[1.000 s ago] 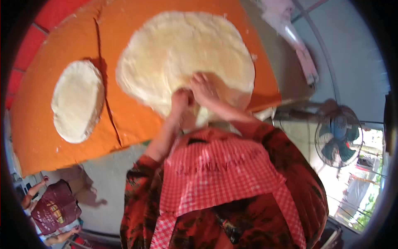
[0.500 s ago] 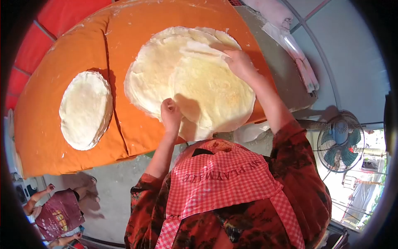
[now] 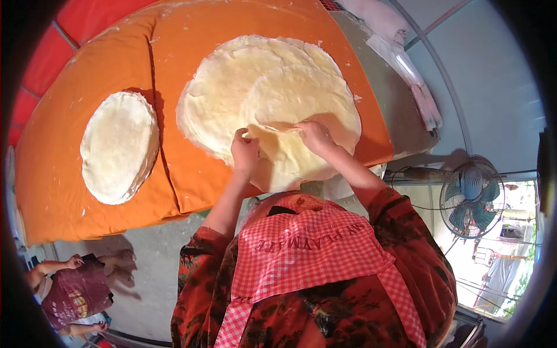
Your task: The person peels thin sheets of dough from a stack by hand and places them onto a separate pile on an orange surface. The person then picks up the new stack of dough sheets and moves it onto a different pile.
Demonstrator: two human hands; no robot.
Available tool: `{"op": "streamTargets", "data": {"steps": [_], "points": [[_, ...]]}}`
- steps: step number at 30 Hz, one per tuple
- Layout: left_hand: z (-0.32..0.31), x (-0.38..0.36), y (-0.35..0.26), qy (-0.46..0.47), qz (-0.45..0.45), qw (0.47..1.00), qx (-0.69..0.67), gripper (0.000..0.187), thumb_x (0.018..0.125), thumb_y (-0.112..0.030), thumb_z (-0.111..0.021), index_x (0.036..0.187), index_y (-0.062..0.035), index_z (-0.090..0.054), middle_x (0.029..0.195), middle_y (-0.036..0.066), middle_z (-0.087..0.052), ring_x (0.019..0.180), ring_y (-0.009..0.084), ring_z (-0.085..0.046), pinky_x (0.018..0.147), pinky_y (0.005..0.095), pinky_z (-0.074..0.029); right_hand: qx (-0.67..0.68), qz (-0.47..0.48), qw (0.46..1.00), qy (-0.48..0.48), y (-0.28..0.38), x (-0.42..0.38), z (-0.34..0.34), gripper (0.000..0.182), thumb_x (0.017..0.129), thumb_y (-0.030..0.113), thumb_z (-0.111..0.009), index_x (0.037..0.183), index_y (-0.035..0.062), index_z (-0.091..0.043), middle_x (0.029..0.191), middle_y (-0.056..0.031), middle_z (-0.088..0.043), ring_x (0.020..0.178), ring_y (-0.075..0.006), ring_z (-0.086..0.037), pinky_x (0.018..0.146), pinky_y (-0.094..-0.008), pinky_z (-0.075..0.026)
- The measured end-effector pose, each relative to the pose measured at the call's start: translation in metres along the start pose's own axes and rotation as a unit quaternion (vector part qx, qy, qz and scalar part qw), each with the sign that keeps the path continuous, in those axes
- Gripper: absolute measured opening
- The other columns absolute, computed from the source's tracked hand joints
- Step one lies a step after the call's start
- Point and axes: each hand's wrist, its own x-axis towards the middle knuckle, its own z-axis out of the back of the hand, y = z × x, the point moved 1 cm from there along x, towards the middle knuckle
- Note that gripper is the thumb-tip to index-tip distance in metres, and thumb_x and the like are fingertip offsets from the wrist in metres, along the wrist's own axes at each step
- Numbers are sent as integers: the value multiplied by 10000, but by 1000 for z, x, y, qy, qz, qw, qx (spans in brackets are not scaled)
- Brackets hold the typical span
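A pile of thin, round, pale dough sheets (image 3: 220,87) lies on an orange cloth, its sheets overlapping unevenly. On its right side rests a top dough sheet (image 3: 307,95), whose near edge is raised and casts a shadow. My right hand (image 3: 318,139) pinches that raised edge between thumb and fingers. At the pile's near left part is my left hand (image 3: 245,153), with fingers curled and thumb close to the index finger. Whether any dough is between those fingertips I cannot make out. Farther left sits a smaller oval-looking stack of dough sheets (image 3: 119,148).
The orange cloth (image 3: 191,197) covers a padded table with a seam running across it. At the right stands a fan (image 3: 471,197). Rolled plastic (image 3: 406,69) lies along the far right side. A person in a maroon apron (image 3: 78,293) is at the lower left.
My right hand has come from the pile's far right edge down toward me, near my left hand. My left hand has moved slightly up and right. The top sheet's near edge is now lifted.
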Motion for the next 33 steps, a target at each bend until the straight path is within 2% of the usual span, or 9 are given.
{"op": "streamTargets", "data": {"steps": [3, 6, 7, 9, 18, 21, 24, 27, 33], "points": [[-3, 3, -11, -24, 90, 991, -95, 326, 787, -22, -617, 1079, 31, -483, 677, 78, -552, 480, 140, -524, 379, 298, -402, 40, 5, 999, -16, -3, -4, -7, 265, 823, 82, -540, 1061, 48, -652, 1006, -170, -645, 963, -344, -599, 838, -404, -471], [-3, 15, -2, 35, 141, 983, -110, 368, 773, -10, -622, 1108, 20, -472, 674, 70, -538, 490, 147, -529, 395, 297, -419, 47, -7, 999, -26, -5, -9, -21, 257, 836, 96, -544, 1064, 56, -655, 990, -181, -649, 950, -345, -607, 838, -398, -473], [-5, 18, 3, -10, 37, 999, -21, 379, 766, -20, -626, 1112, 13, -475, 686, 84, -550, 505, 163, -540, 418, 304, -431, 63, -15, 998, -26, -6, -7, -21, 253, 839, 102, -547, 1062, 58, -657, 984, -183, -650, 942, -345, -610, 832, -398, -474], [-9, 17, 11, -94, -170, 968, 158, 401, 752, -39, -635, 1121, -2, -483, 709, 111, -574, 536, 194, -563, 464, 316, -455, 98, -36, 994, -26, -11, -2, -19, 247, 843, 114, -554, 1060, 63, -661, 972, -188, -651, 926, -346, -616, 819, -398, -477], [-5, 19, -16, 7, 86, 996, -32, 548, 723, -40, -662, 1235, -34, -468, 742, 105, -588, 583, 193, -569, 504, 317, -466, 83, -32, 996, -25, -10, -5, -20, 239, 841, 127, -564, 1054, 82, -664, 978, -187, -649, 929, -341, -616, 818, -405, -476], [-4, 33, 6, -5, -33, 998, 54, 521, 738, -26, -658, 1223, -26, -467, 737, 93, -575, 548, 167, -550, 443, 295, -435, 114, -51, 992, -24, -11, -4, -23, 243, 838, 117, -563, 1058, 78, -659, 990, -184, -648, 942, -340, -612, 824, -406, -474], [-3, 26, -2, 43, 92, 994, -38, 485, 751, -14, -649, 1204, -34, -477, 724, 78, -559, 496, 157, -514, 406, 288, -406, 100, -42, 994, -22, -14, -4, -23, 251, 837, 113, -562, 1067, 74, -653, 1000, -183, -647, 954, -343, -609, 832, -406, -472], [-9, 20, -15, -54, 70, 993, -83, 426, 754, 2, -632, 1156, -28, -493, 708, 66, -544, 450, 150, -475, 374, 291, -372, 112, -51, 992, -39, -13, -7, -25, 255, 837, 113, -559, 1071, 73, -652, 1009, -184, -644, 961, -343, -607, 835, -407, -470], [2, 22, -22, 99, 139, 974, -146, 235, 860, -127, -580, 1075, -54, -521, 721, 57, -543, 431, 109, -440, 347, 240, -300, 132, -57, 989, -44, -17, -5, -32, 268, 830, 112, -559, 1081, 69, -644, 1009, -187, -641, 960, -346, -604, 829, -412, -467]]}}
